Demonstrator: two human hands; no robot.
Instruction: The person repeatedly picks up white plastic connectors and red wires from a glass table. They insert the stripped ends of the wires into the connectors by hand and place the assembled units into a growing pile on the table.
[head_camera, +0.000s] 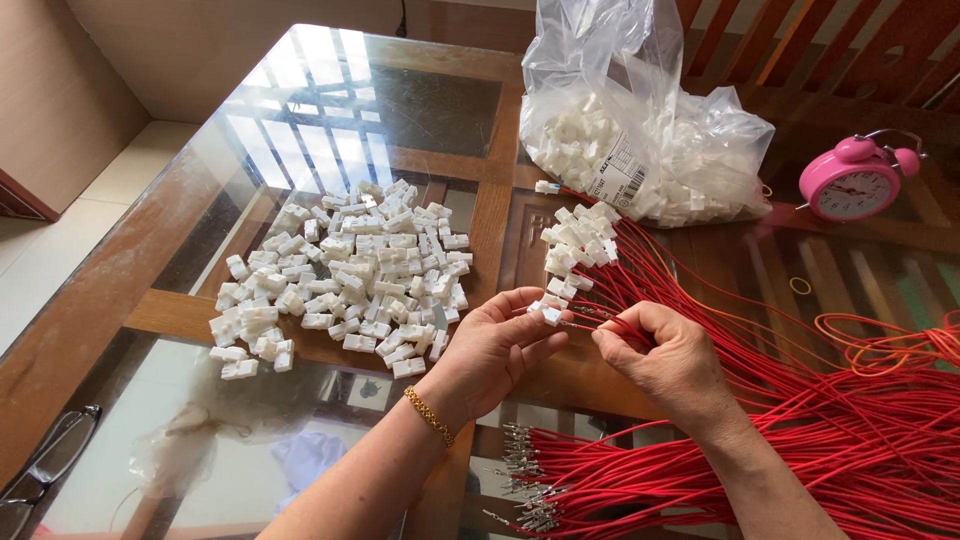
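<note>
White is seen on the loose connector housings (345, 275) heaped left of the pink alarm clock (855, 180), and on those filling the clear plastic bag (640, 120) beside the clock. Red is shown by the wires (800, 400) below the clock, their bare ends silver. A gold bracelet (430, 415) is worn further left. The table (130, 290) is framed in brown wood around grey-tinted glass.

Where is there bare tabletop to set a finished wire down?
Free: the glass beyond the loose connector pile, left of the plastic bag; also the strip between the alarm clock and red wires. Crowded: around the left hand and right hand, and the wired connectors.
</note>
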